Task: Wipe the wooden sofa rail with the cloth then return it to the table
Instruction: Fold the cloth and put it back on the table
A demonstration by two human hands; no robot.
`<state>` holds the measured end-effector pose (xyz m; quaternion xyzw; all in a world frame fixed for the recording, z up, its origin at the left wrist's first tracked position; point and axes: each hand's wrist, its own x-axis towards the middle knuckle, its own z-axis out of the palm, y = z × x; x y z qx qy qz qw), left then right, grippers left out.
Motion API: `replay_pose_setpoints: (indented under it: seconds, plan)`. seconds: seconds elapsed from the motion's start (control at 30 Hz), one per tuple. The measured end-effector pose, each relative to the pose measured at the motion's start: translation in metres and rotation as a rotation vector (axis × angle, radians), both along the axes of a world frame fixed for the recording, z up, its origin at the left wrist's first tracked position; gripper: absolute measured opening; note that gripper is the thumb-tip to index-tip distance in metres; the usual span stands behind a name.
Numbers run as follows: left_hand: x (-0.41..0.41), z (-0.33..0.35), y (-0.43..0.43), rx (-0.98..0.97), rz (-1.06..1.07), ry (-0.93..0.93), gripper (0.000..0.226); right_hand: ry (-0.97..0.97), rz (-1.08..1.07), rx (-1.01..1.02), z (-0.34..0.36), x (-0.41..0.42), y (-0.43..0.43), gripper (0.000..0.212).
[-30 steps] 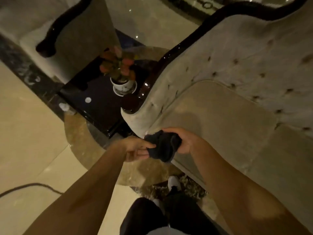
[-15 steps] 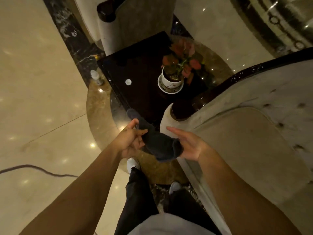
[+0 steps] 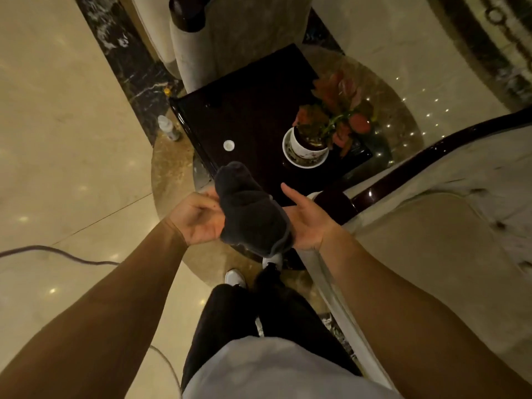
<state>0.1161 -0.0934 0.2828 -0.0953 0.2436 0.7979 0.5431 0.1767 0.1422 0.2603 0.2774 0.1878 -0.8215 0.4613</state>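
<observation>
Head view: cloth (image 3: 253, 214) hides both hands' fingertips.

Both forearms bare, no sleeves in view, no watch or rings seen. Light grey shirt (image 3: 276, 370) at bottom edge. Black trousers (image 3: 230, 315) below it. White shoes (image 3: 234, 277), toes showing past trouser hems.

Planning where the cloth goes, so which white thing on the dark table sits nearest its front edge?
The small round white cap, lying flat near the dark glossy table's front-left edge; the white flowerpot stands farther right, holding a red-leaved plant.
</observation>
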Motion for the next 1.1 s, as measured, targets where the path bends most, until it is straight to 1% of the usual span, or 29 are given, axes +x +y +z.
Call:
replay_pose_setpoints:
  seconds: [0.07,0.13,0.2,0.27,0.3,0.37,0.4,0.43,0.47,0.5,0.57,0.6,0.67,0.7,0.73,0.77,0.8,0.83,0.87,0.9,0.93,0.97,1.03,1.1]
  plan:
    - [-0.013,-0.008,0.004,-0.056,-0.013,-0.031,0.047,0.068,-0.028,0.100,0.000,-0.013,0.004,0.046]
    - [-0.023,-0.014,0.009,-0.140,-0.048,-0.003,0.050,0.109,-0.097,0.178,0.000,-0.024,0.006,0.041]
    - [-0.033,-0.017,0.014,-0.228,-0.014,0.013,0.054,0.168,-0.161,0.242,0.004,-0.035,0.008,0.048]
    - [-0.042,-0.020,0.017,-0.354,0.079,0.015,0.054,0.227,-0.217,0.375,0.008,-0.047,0.010,0.055]
    - [-0.047,-0.022,0.016,-0.432,0.113,0.013,0.053,0.244,-0.239,0.454,0.008,-0.053,0.012,0.060]
    - [-0.054,-0.026,0.013,-0.610,0.127,0.057,0.058,0.303,-0.213,0.699,0.006,-0.058,0.017,0.078]
    - [-0.056,-0.025,0.011,-0.699,0.114,0.134,0.065,0.358,-0.151,0.834,0.006,-0.059,0.018,0.088]
    - [-0.056,-0.024,0.009,-0.783,0.088,0.250,0.071,0.423,-0.076,0.941,0.004,-0.060,0.018,0.097]
    - [-0.056,-0.023,0.008,-0.862,0.062,0.399,0.073,0.473,-0.021,1.011,0.003,-0.060,0.018,0.100]
    - [-0.057,-0.022,0.007,-0.940,0.041,0.559,0.070,0.503,0.009,1.038,0.002,-0.062,0.016,0.097]
    - [-0.057,-0.020,0.008,-1.071,-0.048,0.863,0.059,0.538,0.064,1.098,0.001,-0.064,0.007,0.084]
    - [-0.057,-0.021,0.008,-1.132,-0.103,1.006,0.053,0.570,0.142,1.167,0.000,-0.066,0.002,0.073]
    - [-0.056,-0.028,0.007,-1.273,-0.206,1.290,0.044,0.682,0.382,1.433,-0.009,-0.066,-0.009,0.044]
    - [-0.057,-0.033,0.006,-1.327,-0.232,1.390,0.040,0.733,0.470,1.545,-0.016,-0.065,-0.015,0.031]
    - [-0.058,-0.037,0.005,-1.370,-0.232,1.445,0.033,0.762,0.506,1.595,-0.021,-0.064,-0.019,0.023]
    - [-0.063,-0.043,0.003,-1.397,-0.223,1.472,0.027,0.761,0.503,1.611,-0.029,-0.062,-0.021,0.019]
    - [-0.068,-0.051,0.000,-1.381,-0.220,1.469,0.021,0.736,0.478,1.589,-0.038,-0.061,-0.020,0.017]
    - [-0.072,-0.059,-0.003,-1.305,-0.225,1.402,0.015,0.681,0.426,1.514,-0.045,-0.059,-0.018,0.016]
    - [-0.077,-0.068,-0.004,-1.195,-0.233,1.245,0.011,0.595,0.356,1.400,-0.052,-0.058,-0.016,0.015]
    - [-0.081,-0.079,-0.005,-1.096,-0.240,1.040,0.010,0.492,0.282,1.282,-0.061,-0.057,-0.015,0.015]
    - [-0.085,-0.089,-0.004,-1.042,-0.223,0.881,0.013,0.413,0.231,1.213,-0.070,-0.056,-0.016,0.016]
    - [-0.087,-0.099,-0.003,-1.025,-0.201,0.785,0.015,0.372,0.224,1.215,-0.077,-0.055,-0.017,0.017]
    - [-0.094,-0.138,0.005,-1.047,-0.225,0.786,0.014,0.301,0.213,1.272,-0.109,-0.051,-0.025,0.021]
    - [-0.096,-0.176,0.014,-1.099,-0.293,0.842,0.011,0.212,0.167,1.305,-0.142,-0.044,-0.037,0.023]
